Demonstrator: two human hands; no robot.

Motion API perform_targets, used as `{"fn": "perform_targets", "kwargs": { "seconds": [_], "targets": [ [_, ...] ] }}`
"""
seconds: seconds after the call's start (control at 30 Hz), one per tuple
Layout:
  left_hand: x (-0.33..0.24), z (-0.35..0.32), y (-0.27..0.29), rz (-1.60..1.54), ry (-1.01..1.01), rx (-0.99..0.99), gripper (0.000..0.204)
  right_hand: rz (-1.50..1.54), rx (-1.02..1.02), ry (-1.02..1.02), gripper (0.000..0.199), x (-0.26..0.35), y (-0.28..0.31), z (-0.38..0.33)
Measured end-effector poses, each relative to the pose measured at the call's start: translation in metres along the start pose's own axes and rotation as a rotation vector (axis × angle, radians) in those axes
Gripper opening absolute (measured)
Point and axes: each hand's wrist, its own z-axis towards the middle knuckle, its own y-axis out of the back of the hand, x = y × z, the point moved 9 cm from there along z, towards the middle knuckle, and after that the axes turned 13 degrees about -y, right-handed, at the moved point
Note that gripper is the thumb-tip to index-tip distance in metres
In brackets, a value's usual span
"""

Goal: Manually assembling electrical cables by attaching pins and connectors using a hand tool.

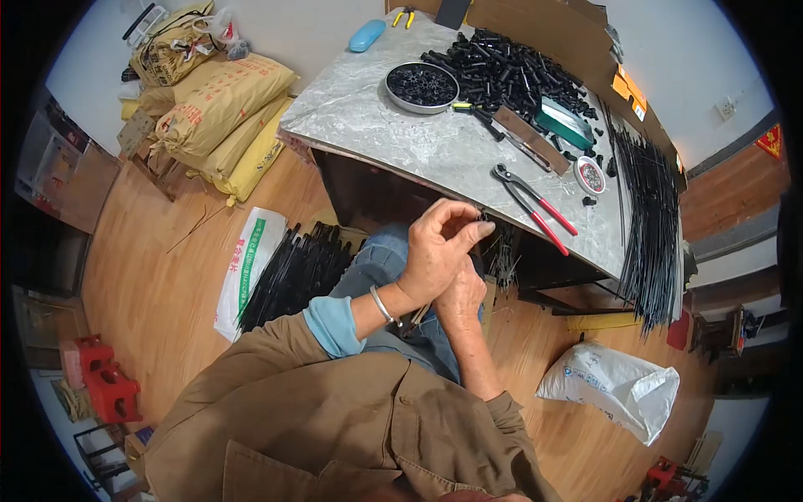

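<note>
My left hand (435, 251), with a silver bangle at the wrist, is raised over my lap at the table's front edge. Its thumb and index finger pinch together around something small and dark, too hidden to name. Just below and behind it is my right hand (462, 293), its fingers curled and largely covered by the left hand. Thin stick-like ends (416, 318) show under the hands; whether the right hand grips them is unclear. On the table, red-handled cutters (535, 209) lie nearest to the hands.
The grey marbled table (351, 100) bears a heap of black cylindrical parts (510, 71), a round metal dish (422, 88) of small black pieces and a bundle of thin black rods (648, 217). More black rods (293, 272) lie left of my legs. A white sack (611, 389) rests at right.
</note>
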Motion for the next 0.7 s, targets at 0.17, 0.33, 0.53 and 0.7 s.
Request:
{"fn": "perform_targets", "kwargs": {
  "seconds": [0.17, 0.33, 0.53, 0.7],
  "targets": [
    [-0.005, 0.018, 0.012, 0.065, 0.002, 0.014, 0.013, 0.286, 0.014, -0.013, 0.033, 0.011, 0.015, 0.003],
    [0.008, 0.018, 0.006, -0.508, 0.311, 0.094, 0.016, 1.043, 0.161, -0.132, 0.019, 0.000, 0.041, 0.025],
    [0.005, 0.017, -0.004, -0.559, 0.347, 0.205, 0.016, 1.131, 0.117, -0.047, 0.015, 0.017, 0.060, 0.033],
    [0.017, 0.014, 0.002, -0.523, 0.340, 0.160, 0.015, 0.649, -0.242, 0.152, 0.017, 0.027, 0.083, 0.024]
  ]
}}
